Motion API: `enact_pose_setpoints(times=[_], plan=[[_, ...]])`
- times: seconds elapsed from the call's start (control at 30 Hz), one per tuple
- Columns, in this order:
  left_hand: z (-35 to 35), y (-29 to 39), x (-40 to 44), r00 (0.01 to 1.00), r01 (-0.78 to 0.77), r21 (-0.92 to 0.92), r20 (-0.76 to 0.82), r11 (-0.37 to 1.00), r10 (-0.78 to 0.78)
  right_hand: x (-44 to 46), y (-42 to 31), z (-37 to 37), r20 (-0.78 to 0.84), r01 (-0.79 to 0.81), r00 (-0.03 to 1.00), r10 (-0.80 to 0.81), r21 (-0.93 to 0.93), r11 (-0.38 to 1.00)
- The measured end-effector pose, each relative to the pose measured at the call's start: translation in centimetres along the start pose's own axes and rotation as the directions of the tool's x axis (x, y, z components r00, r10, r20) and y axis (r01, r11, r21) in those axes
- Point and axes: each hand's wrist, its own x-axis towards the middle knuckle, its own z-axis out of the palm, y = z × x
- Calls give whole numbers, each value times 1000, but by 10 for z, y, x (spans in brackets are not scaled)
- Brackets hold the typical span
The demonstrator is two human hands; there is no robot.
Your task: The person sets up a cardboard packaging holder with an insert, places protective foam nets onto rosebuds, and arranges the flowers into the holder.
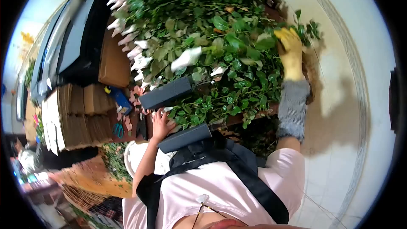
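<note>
My bare left hand (161,125) rests at the near edge of the work table, its fingers extended between two dark grey blocks (166,93) (185,138). On my right hand (289,44) is a yellow glove with a grey knit cuff; its fingers curl round leafy stems at the right end of the pile. Green foliage (190,17) covers the table, with white-wrapped buds (137,55) lined along its left side. One white-wrapped bud (186,59) is blurred above the leaves, left of my right hand. What lies under my left palm is hidden.
Left of the foliage are a brown box (113,57), stacked cardboard sheets (80,116), teal scissors (118,130), a blue tool (121,101) and pink scraps (136,95). A white bucket (132,161) stands beside my left forearm. Another person (29,159) is at the far left.
</note>
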Motion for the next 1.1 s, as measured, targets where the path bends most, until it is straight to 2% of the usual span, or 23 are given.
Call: enact_pose_setpoints(times=[0.03,0.07,0.1,0.13,0.17,0.2,0.23,0.33,0.37,0.4,0.43,0.5,0.57,0.63,0.77,0.8,0.83,0.9,0.93,0.97,1.03,1.07,1.1], plan=[[3,-2,-1,1000,13,17,-11,1000,-13,8,-21,-15,46,141,989,-139,-21,990],[11,-9,-3,999,45,21,14,999,-46,9,-47,-23,121,103,986,-111,73,992],[12,-9,-1,996,89,-2,6,996,-89,0,-76,-25,235,-90,971,37,218,972],[10,-8,0,986,146,-73,96,987,-139,-20,-104,-18,397,-391,885,243,352,851],[8,-7,-3,980,164,-113,136,980,-148,-35,-130,-8,501,-512,814,296,377,772],[6,-7,-7,972,185,-151,175,971,-158,-22,-147,-6,451,69,872,-191,272,960],[10,-11,-7,981,151,-130,144,980,-132,-28,-171,3,478,-42,867,-142,354,934],[13,-13,-3,997,70,-51,26,996,-69,-84,-187,63,594,-42,778,-205,375,926],[6,-5,1,941,300,-215,225,929,-252,-105,-188,82,647,-58,735,-202,356,933],[10,-5,-2,969,229,-217,138,949,-203,-123,-188,99,604,-5,766,-219,347,938],[14,-6,-2,988,153,-213,47,965,-147,-140,-189,110,676,4,712,-187,263,965],[21,-7,-5,994,84,-54,-70,995,-87,-190,-180,142,874,79,483,-53,17,997],[18,-5,-4,991,135,-108,-9,985,-136,-170,-192,130,868,68,496,-32,-1,998],[15,-4,-3,990,137,-96,-6,986,-138,-149,-213,127,731,65,677,90,-181,981],[4,-3,-3,998,46,-69,-30,997,-48,-193,-221,169,666,37,738,111,-204,978],[-2,-7,-6,997,-1,-108,-76,994,-7,-195,-216,174,747,11,647,152,-209,978],[-9,-13,-12,997,18,-112,-74,994,-26,-194,-204,177,854,-48,482,198,-200,979],[-25,-26,-32,985,37,-224,-159,974,-74,-173,-187,149,788,-79,614,40,11,997],[-27,-35,-45,983,87,-262,-134,961,-125,-132,-195,122,889,-51,443,114,-103,993],[-33,-39,-56,972,167,-340,-100,925,-212,-106,-203,106,912,28,395,108,-130,991],[-34,-47,-68,909,395,-492,85,776,-408,-51,-233,92,963,-137,239,-126,161,977],[-21,-47,-70,868,423,-590,44,688,-495,-35,-261,99,843,-268,358,-402,505,821],[-19,-42,-67,863,432,-589,51,683,-502,-25,-293,109,631,-338,504,-590,773,537]])
